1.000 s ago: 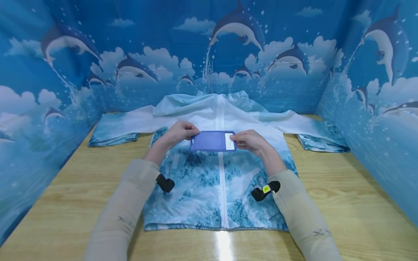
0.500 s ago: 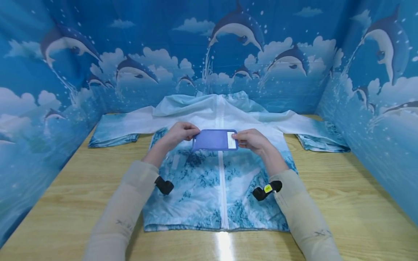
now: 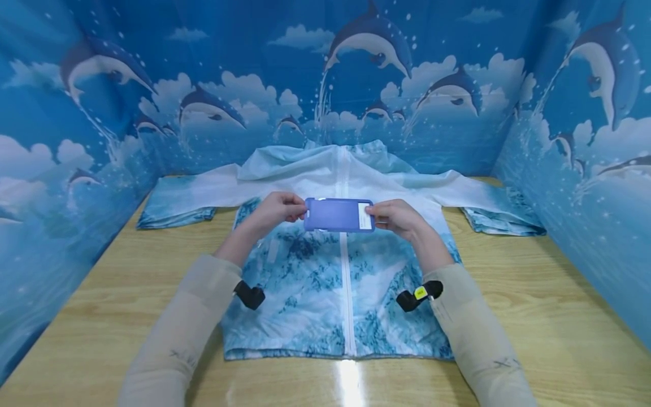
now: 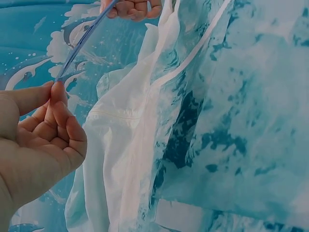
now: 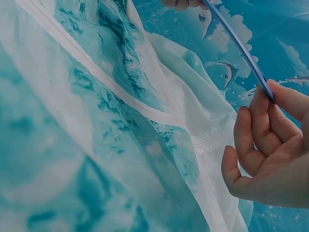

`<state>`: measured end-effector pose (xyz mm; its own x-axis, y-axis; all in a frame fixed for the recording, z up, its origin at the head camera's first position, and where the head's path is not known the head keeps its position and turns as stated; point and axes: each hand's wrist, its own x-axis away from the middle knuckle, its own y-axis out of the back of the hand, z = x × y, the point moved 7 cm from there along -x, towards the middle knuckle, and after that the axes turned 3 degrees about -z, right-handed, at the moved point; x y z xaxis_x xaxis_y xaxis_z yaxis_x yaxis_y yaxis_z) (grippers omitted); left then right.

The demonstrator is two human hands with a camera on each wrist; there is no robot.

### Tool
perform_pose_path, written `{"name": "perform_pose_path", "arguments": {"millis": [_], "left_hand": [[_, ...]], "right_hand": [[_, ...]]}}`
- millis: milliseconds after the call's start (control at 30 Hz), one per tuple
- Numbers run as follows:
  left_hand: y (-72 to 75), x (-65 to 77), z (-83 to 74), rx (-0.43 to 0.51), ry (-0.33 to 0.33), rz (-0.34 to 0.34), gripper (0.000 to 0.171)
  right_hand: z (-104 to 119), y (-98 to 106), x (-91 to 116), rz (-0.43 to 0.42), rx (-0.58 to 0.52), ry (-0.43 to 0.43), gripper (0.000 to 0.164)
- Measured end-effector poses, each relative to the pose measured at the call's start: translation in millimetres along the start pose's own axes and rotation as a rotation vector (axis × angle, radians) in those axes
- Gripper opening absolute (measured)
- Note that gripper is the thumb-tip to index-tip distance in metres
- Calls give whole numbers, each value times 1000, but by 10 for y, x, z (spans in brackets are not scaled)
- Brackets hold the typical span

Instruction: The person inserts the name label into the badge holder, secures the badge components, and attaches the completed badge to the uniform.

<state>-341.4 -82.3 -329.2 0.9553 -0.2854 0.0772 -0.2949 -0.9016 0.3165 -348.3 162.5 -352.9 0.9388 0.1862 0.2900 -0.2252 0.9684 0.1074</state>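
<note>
A thin, phone-sized purple case [image 3: 333,215] with a white label at its right end is held lengthwise above the jacket. My left hand [image 3: 281,208] pinches its left end between thumb and forefinger. At the labelled end, my right hand [image 3: 398,217] grips it with the thumb on the near face. Both wrist views show the case nearly edge-on, slightly bowed between the hands. Underneath lies a teal and white zip-up jacket [image 3: 300,282], spread flat with its sleeves out to both sides.
The jacket lies on a light wood-grain table [image 3: 508,294]. Blue dolphin-print curtains [image 3: 274,62] stand around the back and both sides. Each sleeve end is folded, one at the left [image 3: 175,212] and one at the right [image 3: 503,220].
The purple case has shifted slightly to the right and upward in the head view, both hands moving with it. The jacket has stayed put.
</note>
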Motion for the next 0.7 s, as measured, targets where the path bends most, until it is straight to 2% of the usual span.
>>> {"name": "perform_pose_path", "arguments": {"millis": [233, 700], "left_hand": [[-4, 6, -2, 52, 43, -11, 18], [-18, -24, 39, 49, 68, -30, 16]], "right_hand": [[-7, 4, -2, 6, 9, -9, 39], [-19, -57, -17, 9, -7, -26, 30]]}}
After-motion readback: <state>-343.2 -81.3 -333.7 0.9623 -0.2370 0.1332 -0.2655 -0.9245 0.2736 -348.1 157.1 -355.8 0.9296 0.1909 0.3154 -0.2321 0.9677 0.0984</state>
